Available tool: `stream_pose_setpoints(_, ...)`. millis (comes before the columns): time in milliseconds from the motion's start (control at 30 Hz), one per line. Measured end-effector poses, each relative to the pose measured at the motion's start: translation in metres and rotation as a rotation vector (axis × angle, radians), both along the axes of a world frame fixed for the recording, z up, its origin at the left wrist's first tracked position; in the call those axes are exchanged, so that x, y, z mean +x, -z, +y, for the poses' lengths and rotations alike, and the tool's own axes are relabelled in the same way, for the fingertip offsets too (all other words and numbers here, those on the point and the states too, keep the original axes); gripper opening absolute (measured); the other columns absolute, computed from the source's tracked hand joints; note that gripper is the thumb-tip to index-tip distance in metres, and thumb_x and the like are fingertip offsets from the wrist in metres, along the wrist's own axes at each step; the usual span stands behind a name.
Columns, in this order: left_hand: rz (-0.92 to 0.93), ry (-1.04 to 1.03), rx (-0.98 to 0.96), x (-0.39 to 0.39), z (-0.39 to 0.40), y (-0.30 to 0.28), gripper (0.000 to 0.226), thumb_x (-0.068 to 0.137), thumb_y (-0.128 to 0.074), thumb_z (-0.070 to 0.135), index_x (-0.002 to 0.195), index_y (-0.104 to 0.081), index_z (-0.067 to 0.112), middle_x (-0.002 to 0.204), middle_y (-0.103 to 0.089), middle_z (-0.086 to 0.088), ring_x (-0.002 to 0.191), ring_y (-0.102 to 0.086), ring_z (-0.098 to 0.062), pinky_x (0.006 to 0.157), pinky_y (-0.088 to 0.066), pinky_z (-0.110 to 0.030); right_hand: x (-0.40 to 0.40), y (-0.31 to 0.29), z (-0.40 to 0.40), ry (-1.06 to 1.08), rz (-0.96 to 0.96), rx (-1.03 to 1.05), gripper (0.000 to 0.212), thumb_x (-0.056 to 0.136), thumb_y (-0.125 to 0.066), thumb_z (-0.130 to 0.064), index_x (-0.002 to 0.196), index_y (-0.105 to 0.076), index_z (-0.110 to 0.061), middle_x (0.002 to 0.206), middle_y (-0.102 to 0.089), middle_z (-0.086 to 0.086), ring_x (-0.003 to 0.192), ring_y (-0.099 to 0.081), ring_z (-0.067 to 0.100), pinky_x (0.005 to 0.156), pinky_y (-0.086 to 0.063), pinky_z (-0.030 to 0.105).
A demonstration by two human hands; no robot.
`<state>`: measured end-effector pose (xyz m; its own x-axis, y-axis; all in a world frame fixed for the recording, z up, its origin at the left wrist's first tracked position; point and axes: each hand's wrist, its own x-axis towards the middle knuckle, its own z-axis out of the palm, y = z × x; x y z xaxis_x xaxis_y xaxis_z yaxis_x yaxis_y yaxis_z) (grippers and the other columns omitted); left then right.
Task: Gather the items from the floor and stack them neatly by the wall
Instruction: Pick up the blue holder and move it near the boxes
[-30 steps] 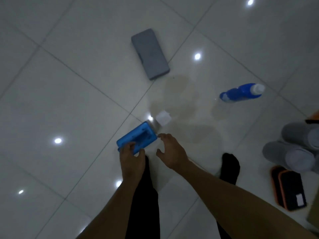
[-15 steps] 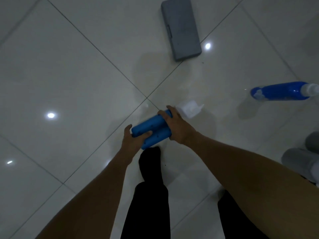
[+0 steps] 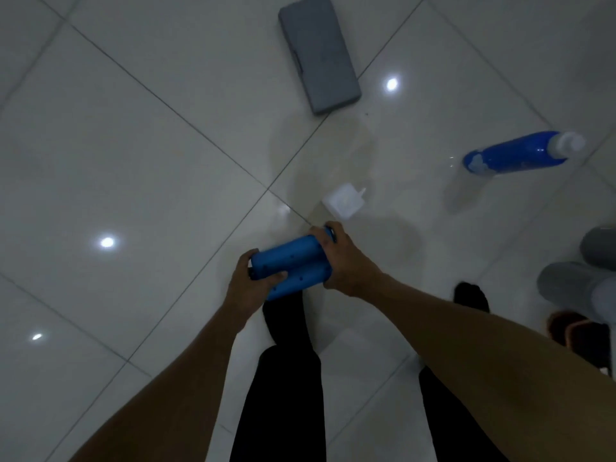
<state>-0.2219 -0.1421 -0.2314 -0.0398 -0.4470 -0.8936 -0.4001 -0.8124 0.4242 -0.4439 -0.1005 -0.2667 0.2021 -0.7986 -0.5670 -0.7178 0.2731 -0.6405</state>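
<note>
A blue case with small holes is lifted off the floor between both hands. My left hand grips its near left end, thumb across the top. My right hand grips its far right end, fingers curled over the edge. On the floor lie a small white charger block just beyond the hands, a grey flat case farther off at the top, and a blue bottle with a white cap on its side at the right.
Grey cylinders lie stacked at the right edge, with a dark orange-trimmed box below them. My two black-clad legs and feet stand under the hands. Glossy white tiles spread to the left.
The blue case lay on the floor with only my left hand on it; now both hands hold it up. The view has shifted, with the grey case now nearer the top.
</note>
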Motion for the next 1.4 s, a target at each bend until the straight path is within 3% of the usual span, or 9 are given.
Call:
stream_pose_setpoints(167,-0.054,0.173,-0.03,-0.038,0.022,-0.033,0.073,0.079,-0.083,0.025,0.136,-0.038,0.033,0.102,-0.061,0.01,0.091,-0.063,-0.008,0.08,-0.055,-0.032,-0.034,-0.031,0.047,0.101,-0.003,-0.019,0.108,0.061,-0.086,-0.009,0.144,-0.021,-0.033,0.147,-0.02,0.014,0.122,-0.046,0.04,0.091,-0.055,0.052)
stream_pose_setpoints(300,-0.032,0.243,-0.003,-0.09,0.044,-0.057,0.078,0.062,-0.089,0.036,0.125,-0.044,0.035,0.11,-0.064,-0.003,0.096,-0.067,-0.021,0.086,-0.057,-0.046,-0.082,-0.06,0.093,0.202,-0.001,-0.009,0.105,0.064,-0.084,-0.009,0.145,-0.021,-0.031,0.15,-0.016,0.011,0.124,-0.044,0.038,0.092,-0.056,0.048)
stream_pose_setpoints(533,0.058,0.523,-0.063,-0.213,0.085,-0.078,0.077,0.069,-0.083,0.05,0.129,-0.036,0.045,0.107,-0.063,0.012,0.097,-0.064,-0.009,0.082,-0.057,-0.032,-0.182,-0.088,0.181,0.439,0.055,-0.035,0.106,0.063,-0.084,-0.014,0.144,-0.019,-0.035,0.15,-0.016,0.007,0.116,-0.05,0.031,0.081,-0.055,0.032)
stream_pose_setpoints(667,0.114,0.634,-0.059,-0.296,0.103,-0.082,0.075,0.071,-0.087,0.041,0.128,-0.038,0.045,0.11,-0.062,0.011,0.1,-0.064,-0.01,0.084,-0.057,-0.032,-0.242,-0.105,0.225,0.603,0.098,-0.078,0.099,0.066,-0.081,-0.01,0.145,-0.026,-0.027,0.144,-0.023,0.007,0.113,-0.05,0.024,0.083,-0.046,0.023)
stream_pose_setpoints(833,0.139,0.795,-0.078,-0.4,0.127,-0.088,0.087,0.068,-0.086,0.049,0.14,-0.038,0.039,0.118,-0.061,0.007,0.105,-0.061,-0.01,0.094,-0.054,-0.034,-0.309,-0.118,0.273,0.843,0.098,-0.133,0.091,0.07,-0.08,-0.006,0.145,-0.032,-0.025,0.135,-0.02,-0.012,0.111,-0.043,0.008,0.094,-0.051,0.027)
stream_pose_setpoints(1067,0.156,0.897,-0.196,-0.534,0.133,-0.095,0.076,0.073,-0.082,0.046,0.138,-0.043,0.038,0.115,-0.06,0.01,0.103,-0.059,-0.01,0.081,-0.045,-0.021,-0.395,-0.121,0.291,1.087,0.121,-0.189,0.093,0.065,-0.084,-0.006,0.143,-0.034,-0.019,0.131,-0.021,-0.012,0.111,-0.043,0.01,0.096,-0.048,0.026)
stream_pose_setpoints(1200,0.168,0.896,-0.347,-0.594,0.119,-0.086,0.069,0.077,-0.082,0.039,0.135,-0.045,0.033,0.11,-0.061,0.009,0.099,-0.061,-0.01,0.073,-0.046,-0.015,-0.444,-0.108,0.271,1.188,0.131,-0.187,0.103,0.058,-0.085,-0.003,0.144,-0.031,-0.021,0.135,-0.026,0.002,0.113,-0.043,0.013,0.095,-0.047,0.026)
stream_pose_setpoints(1300,0.228,0.876,-0.492,-0.633,0.108,-0.07,0.073,0.078,-0.082,0.036,0.138,-0.044,0.023,0.124,-0.059,0.005,0.11,-0.06,-0.011,0.088,-0.054,-0.025,-0.47,-0.092,0.241,1.358,0.087,-0.179,0.104,0.055,-0.087,-0.001,0.14,-0.032,-0.024,0.132,-0.025,-0.002,0.113,-0.045,0.013,0.091,-0.049,0.022)
stream_pose_setpoints(1400,0.285,0.85,-0.62,-0.667,0.103,-0.054,0.083,0.083,-0.079,0.03,0.15,-0.031,0.017,0.141,-0.044,0.007,0.124,-0.047,-0.005,0.103,-0.042,-0.019,-0.487,-0.074,0.203,1.561,0.026,-0.152,0.099,0.058,-0.088,-0.004,0.137,-0.032,-0.024,0.132,-0.027,0.0,0.108,-0.044,0.009,0.085,-0.051,0.019)
